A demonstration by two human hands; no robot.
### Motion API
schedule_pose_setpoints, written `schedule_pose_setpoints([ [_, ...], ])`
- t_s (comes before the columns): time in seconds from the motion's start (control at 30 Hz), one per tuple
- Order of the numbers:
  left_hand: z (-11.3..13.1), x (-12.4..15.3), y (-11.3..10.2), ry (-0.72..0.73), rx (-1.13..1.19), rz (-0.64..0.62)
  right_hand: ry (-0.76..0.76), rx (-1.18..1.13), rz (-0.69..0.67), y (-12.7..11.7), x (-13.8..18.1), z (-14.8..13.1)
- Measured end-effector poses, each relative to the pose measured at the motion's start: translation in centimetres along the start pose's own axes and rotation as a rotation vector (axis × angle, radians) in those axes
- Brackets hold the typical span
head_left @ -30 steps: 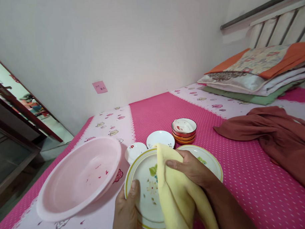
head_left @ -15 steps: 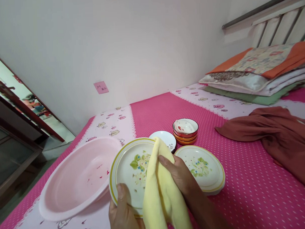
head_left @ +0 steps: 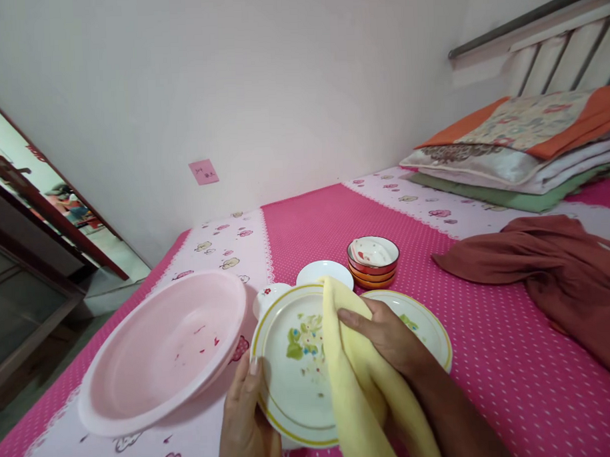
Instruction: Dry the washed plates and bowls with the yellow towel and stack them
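My left hand point(head_left: 248, 410) grips the left rim of a white plate point(head_left: 291, 395) with a yellow-green border and a leaf-and-flower print. The plate is raised and tilted toward me. My right hand point(head_left: 383, 336) is closed round a yellow cloth point(head_left: 350, 380), which wraps the plate's right edge and hangs down in front of it. Behind my right hand, partly covered, lies another flower-printed plate point(head_left: 431, 327) on the bed. Beyond the held plate are a plain white plate point(head_left: 324, 273) and a white dish with a small red flower point(head_left: 268, 296), mostly hidden.
A pink basin point(head_left: 159, 353) stands at the left on the patterned bedsheet point(head_left: 305, 228). Several stacked bowls point(head_left: 373, 263) sit past the plates. At the right lie a crumpled brown garment point(head_left: 531, 267) and a pile of pillows point(head_left: 522, 141). A wall point(head_left: 280, 89) closes off the back.
The held plate and both hands have shifted right and slightly down, with the cloth still on the plate's right edge. The white dish with the red flower has come into sight.
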State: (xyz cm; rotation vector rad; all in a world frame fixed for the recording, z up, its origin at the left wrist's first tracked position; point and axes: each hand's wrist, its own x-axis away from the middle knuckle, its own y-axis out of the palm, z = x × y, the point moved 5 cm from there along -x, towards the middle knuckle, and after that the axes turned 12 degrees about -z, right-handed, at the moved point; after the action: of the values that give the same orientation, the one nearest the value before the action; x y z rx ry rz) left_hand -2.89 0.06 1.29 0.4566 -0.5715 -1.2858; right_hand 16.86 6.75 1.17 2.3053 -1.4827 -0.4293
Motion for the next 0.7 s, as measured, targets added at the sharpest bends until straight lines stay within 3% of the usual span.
schedule_pose_setpoints([
  [0.13, 0.3, 0.7, 0.2, -0.119, -0.179, -0.048, 0.041, 0.079, -0.159, -0.1, 0.9, -0.7],
  [0.23, 0.2, 1.3, 0.7, -0.176, -0.256, -0.101, 0.079, 0.138, -0.203, 0.0, 1.1, -0.6],
  [0.43, 0.4, 1.4, 1.2, -0.092, -0.219, -0.042, 0.06, 0.135, -0.193, -0.1, 0.6, -0.3],
  [0.7, 0.2, 0.4, -0.3, 0.022, -0.099, 0.127, 0.018, -0.008, -0.049, 1.1, -0.4, 0.9],
])
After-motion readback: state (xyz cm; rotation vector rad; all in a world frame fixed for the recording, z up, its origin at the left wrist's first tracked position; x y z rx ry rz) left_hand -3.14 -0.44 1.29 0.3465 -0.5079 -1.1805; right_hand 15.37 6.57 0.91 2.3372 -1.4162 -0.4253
